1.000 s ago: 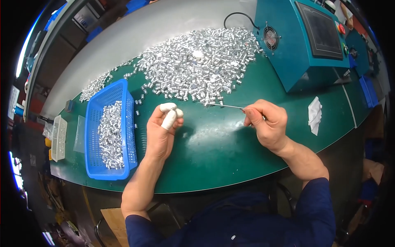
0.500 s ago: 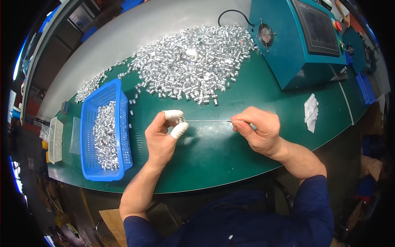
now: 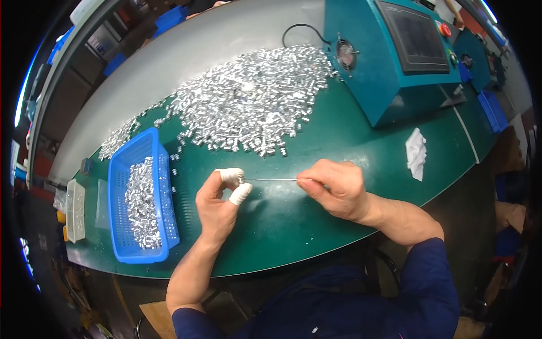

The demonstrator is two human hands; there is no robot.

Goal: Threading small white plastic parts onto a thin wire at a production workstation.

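Note:
Between the thumb and a finger of my left hand [image 3: 217,206], both wearing white finger covers, a small shiny metal fitting [image 3: 241,180] is pinched. My right hand [image 3: 339,189] grips a thin straight metal rod [image 3: 271,179] near one end. The rod lies level between the hands, its far end meeting the fitting. Whether the tip sits inside the fitting or only touches it, I cannot tell. Left of my left hand stands a blue perforated basket [image 3: 117,226] part filled with similar metal fittings [image 3: 142,203].
A wide heap of silvery fittings [image 3: 243,101] covers the back of the green table [image 3: 293,237]. A teal machine [image 3: 384,85] with a dark screen stands at back right, near a crumpled white cloth [image 3: 416,155]. A small pale basket [image 3: 75,212] sits far left.
My right hand has come nearer to my left, and less of the rod shows between them. The whole view has shifted slightly. Both grips stay the same.

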